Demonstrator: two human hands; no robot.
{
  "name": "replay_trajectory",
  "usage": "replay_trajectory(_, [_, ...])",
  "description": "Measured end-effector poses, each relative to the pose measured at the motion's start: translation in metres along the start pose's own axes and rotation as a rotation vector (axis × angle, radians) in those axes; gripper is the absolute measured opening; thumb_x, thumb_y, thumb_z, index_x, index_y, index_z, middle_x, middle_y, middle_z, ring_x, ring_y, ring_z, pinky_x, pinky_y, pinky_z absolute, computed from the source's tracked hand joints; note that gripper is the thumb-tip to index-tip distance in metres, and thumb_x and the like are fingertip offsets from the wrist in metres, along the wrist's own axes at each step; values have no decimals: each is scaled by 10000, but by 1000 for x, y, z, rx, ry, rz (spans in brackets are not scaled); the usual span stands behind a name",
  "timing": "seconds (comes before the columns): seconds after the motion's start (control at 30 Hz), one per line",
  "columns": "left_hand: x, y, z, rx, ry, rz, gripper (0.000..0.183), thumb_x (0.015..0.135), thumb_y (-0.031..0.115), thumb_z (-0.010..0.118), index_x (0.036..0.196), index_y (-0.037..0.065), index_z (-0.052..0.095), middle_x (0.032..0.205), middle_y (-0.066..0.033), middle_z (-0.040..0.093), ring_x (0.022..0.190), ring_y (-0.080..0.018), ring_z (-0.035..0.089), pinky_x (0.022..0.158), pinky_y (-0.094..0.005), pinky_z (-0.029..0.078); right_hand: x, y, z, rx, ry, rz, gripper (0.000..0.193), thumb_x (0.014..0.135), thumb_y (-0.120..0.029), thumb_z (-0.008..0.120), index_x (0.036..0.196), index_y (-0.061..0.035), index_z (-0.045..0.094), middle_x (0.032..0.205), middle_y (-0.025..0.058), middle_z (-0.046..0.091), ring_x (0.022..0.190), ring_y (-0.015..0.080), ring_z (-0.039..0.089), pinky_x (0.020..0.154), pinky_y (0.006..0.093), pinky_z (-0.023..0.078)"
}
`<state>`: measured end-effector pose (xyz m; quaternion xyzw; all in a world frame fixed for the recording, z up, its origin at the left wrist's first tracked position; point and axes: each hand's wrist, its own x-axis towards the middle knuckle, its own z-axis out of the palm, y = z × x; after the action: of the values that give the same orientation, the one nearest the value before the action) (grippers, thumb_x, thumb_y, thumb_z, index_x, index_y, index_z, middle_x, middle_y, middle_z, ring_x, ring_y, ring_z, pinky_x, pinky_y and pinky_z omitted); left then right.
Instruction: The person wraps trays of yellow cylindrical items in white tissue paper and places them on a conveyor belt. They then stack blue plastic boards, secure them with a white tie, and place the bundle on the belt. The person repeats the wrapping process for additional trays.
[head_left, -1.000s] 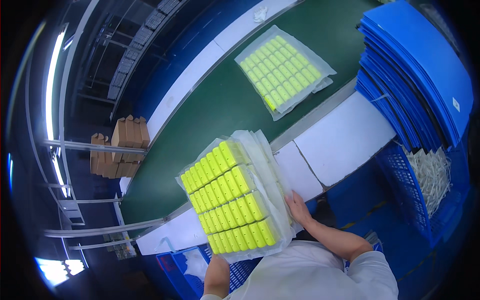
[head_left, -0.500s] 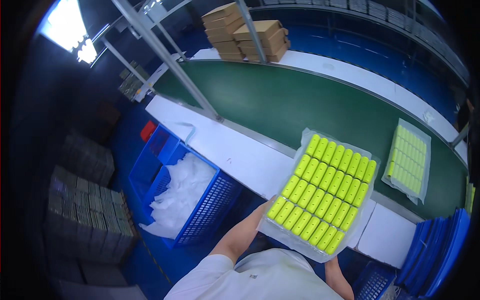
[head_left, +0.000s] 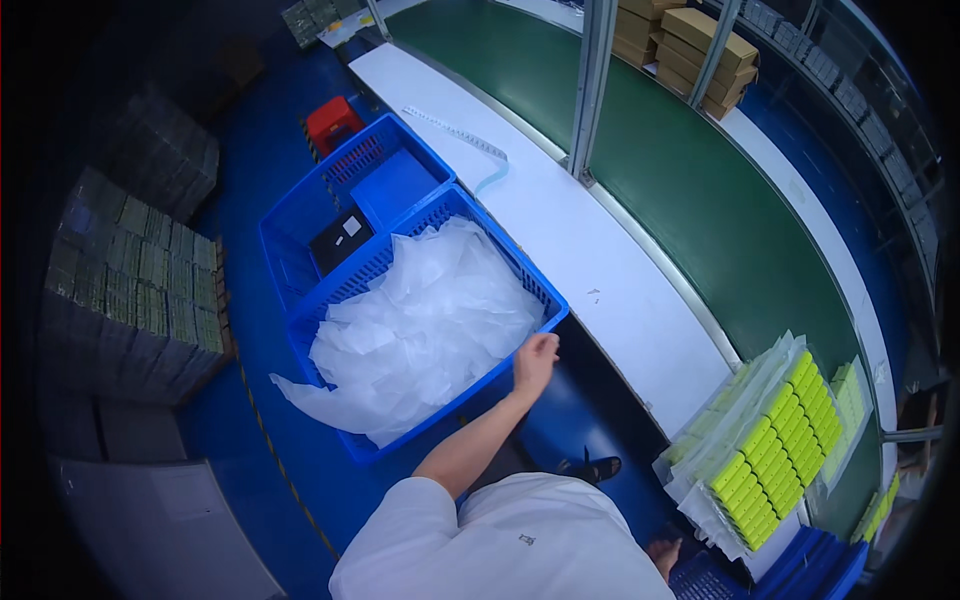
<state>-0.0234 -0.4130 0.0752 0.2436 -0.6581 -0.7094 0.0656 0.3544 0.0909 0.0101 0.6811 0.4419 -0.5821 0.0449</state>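
My left hand (head_left: 537, 362) is beside the near right corner of a blue plastic basket (head_left: 497, 362), its fingers curled in and nothing visible in them. Whether it touches the rim, I cannot tell. Crumpled, thin white translucent sheets (head_left: 430, 310) fill the basket, and one hangs over its left side. Low beside my shirt, my right hand (head_left: 664, 556) is partly hidden, its visible fingers apart and holding nothing visible. Right of it leans a tilted stack of bright yellow-green block-shaped pieces (head_left: 780, 450) in rows, with translucent sheets (head_left: 700, 430) along its left side.
A white bench (head_left: 610, 270) runs beside a green conveyor belt (head_left: 680, 210). A second blue crate (head_left: 285, 250) and a red stool (head_left: 333, 122) stand beyond the basket. Metal posts (head_left: 592, 90) rise at the belt. Blue trays (head_left: 815, 560) are at lower right, stacked bundles (head_left: 140, 270) at left.
My hands have let go of the sheet-backed layer of yellow-green pieces; a stack of them now rests at right. My left hand has moved to the basket. The view has turned left.
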Motion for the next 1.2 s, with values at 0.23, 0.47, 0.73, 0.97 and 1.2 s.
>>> replay_trajectory(0.23, [157,-70,-144,158,1074,-587,549,848,366,756,1118,-70,559,993,-165,636,917,-303,624,846,-385,512,-84,36,91,-1050,-364,-453,479,958,-444,577,1191,-38,675,1062,107,711,947,264,671,853,393,510])
replay_trajectory(0.47, [186,-102,-206,-332,723,-308,265,884,192,609,996,-44,567,968,-175,645,906,-328,662,868,-406,537,-212,-38,243,-787,-503,-491,349,965,-261,626,1197,-3,663,1043,106,710,932,194,678,799,324,530])
replay_trajectory(0.73, [108,89,-226,-828,322,-58,225,860,192,597,966,-5,574,1169,-240,663,723,-269,674,698,-388,552,-308,-43,422,-763,-881,-660,450,927,-220,680,1307,4,590,1149,134,683,1040,194,662,909,321,513])
replay_trajectory(0.97, [32,75,-275,-153,-2,-238,228,844,233,607,938,26,624,929,-163,722,487,-158,541,440,-278,412,-367,-22,569,-970,-997,-1183,782,782,-298,804,1419,-9,456,1366,190,522,1243,298,541,1012,398,471])
replay_trajectory(1.2, [-49,6,-335,667,254,-400,776,819,422,733,1340,-84,458,1096,-221,668,984,-320,678,861,-415,536,-325,51,697,-1277,-652,-1582,969,690,-351,858,1457,-23,366,1396,210,474,1231,408,512,988,476,455])
